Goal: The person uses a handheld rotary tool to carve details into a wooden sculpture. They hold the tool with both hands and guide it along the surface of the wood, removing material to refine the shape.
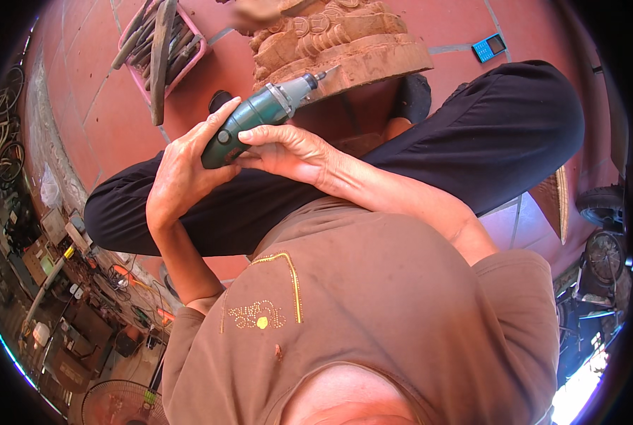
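Brown shirt [380, 283] foremost, inward-turned left hand [182, 166] and right hand [294, 152] clasp a green rotary tool [256, 119].

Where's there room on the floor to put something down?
There's bare red floor between the wooden carving and the blue keypad phone, and a wider patch left of the pink basket. It's crowded inside that basket, packed with long wooden pieces, and by the carving's near edge, where the left hand and right hand hold the green rotary tool.

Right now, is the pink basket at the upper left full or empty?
Full: long stick-like pieces crowd the pink basket, several jutting past its rim.
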Motion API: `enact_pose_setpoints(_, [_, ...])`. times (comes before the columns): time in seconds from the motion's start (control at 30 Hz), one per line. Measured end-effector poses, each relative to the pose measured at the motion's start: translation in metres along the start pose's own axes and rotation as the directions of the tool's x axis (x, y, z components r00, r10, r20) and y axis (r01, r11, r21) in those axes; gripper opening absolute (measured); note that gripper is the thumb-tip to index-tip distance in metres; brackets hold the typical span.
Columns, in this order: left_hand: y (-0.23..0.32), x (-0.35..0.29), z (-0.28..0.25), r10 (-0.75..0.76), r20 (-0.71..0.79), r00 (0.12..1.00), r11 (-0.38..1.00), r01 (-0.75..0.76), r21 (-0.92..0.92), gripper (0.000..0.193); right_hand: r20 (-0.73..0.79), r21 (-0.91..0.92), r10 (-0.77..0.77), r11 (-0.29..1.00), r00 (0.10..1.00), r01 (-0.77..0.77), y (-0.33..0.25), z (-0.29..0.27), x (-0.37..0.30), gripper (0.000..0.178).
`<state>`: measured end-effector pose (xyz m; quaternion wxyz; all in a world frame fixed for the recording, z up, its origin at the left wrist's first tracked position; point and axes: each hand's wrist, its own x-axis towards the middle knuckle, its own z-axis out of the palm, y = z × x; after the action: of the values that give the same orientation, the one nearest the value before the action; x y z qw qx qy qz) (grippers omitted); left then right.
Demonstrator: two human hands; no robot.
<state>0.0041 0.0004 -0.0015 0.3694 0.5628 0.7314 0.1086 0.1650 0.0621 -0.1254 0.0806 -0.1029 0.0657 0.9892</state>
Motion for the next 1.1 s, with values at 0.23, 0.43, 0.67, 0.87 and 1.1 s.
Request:
enact_pose_setpoints(0.23, [0.001,0.000,0.001,-0.010,-0.002,1.000,1.000,0.010,0.005,0.092,-0.018,-0.009,-0.014,1.000,1.000,0.014,0.000,-0.003,0.002,0.033])
enact_pose_setpoints(0.43, [0.002,0.000,0.001,-0.028,0.002,1.000,1.000,0.028,-0.002,0.092,-0.022,-0.019,0.005,1.000,1.000,-0.006,-0.003,-0.001,0.000,0.032])
enact_pose_setpoints(0.67, [0.003,0.000,0.003,-0.016,-0.039,0.999,1.000,0.016,-0.009,0.092,-0.064,-0.005,0.026,1.000,0.998,-0.027,-0.007,-0.001,0.004,0.027])
enact_pose_setpoints(0.87, [0.007,-0.001,0.002,-0.008,-0.014,1.000,1.000,0.008,0.009,0.090,-0.055,0.004,-0.008,1.000,0.998,0.008,-0.006,0.003,0.000,0.025])
enact_pose_setpoints(1.1, [0.010,0.003,0.002,0.048,0.022,0.999,0.998,-0.049,0.035,0.090,-0.005,0.008,-0.042,0.999,0.999,0.042,-0.002,-0.002,-0.012,0.039])
